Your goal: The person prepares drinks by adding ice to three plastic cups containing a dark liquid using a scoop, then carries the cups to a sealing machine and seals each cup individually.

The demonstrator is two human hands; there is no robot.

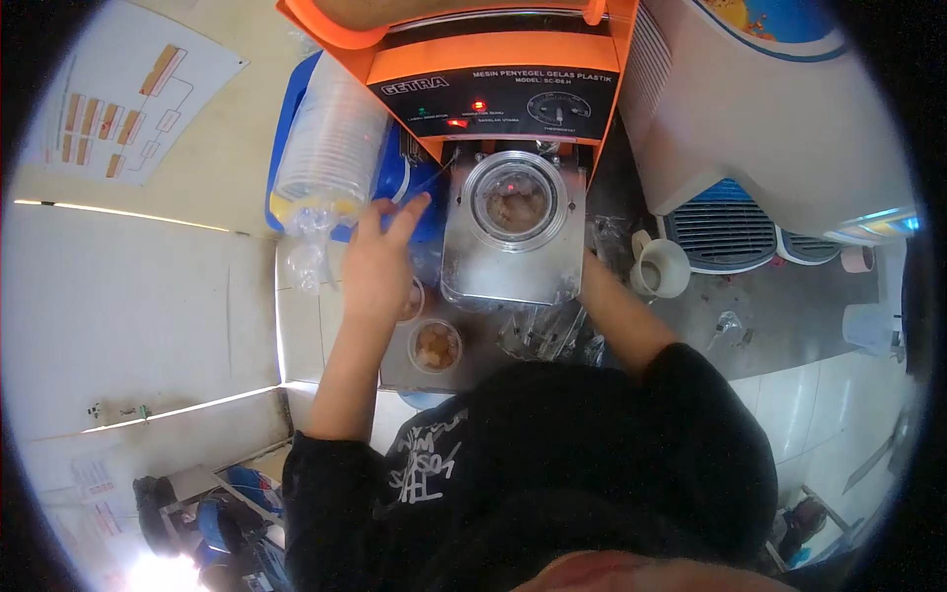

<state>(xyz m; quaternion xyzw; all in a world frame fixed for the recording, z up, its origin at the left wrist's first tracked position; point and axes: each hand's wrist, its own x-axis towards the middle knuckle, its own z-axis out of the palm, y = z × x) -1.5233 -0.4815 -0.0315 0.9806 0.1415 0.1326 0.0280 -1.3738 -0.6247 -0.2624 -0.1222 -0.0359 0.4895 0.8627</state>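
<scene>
My left hand [380,261] is raised between a stack of clear plastic cups and the metal plate of an orange cup-sealing machine [493,94]. Its fingers are apart and hold nothing. A clear cup with pale brown contents [517,209] sits in the round ring of the machine's metal plate [513,274]. My right forearm [631,321] reaches toward the right side of that plate, where the hand is hidden. Below my left hand, a filled clear cup [435,347] stands on the counter, with another cup [412,299] partly behind my wrist.
The stack of clear cups [330,133] lies in a plastic sleeve on a blue tray [275,187]. Crumpled clear film [547,331] lies before the machine. A pale mug [659,266] stands to the right, beside a large white appliance with dark grilles [720,237].
</scene>
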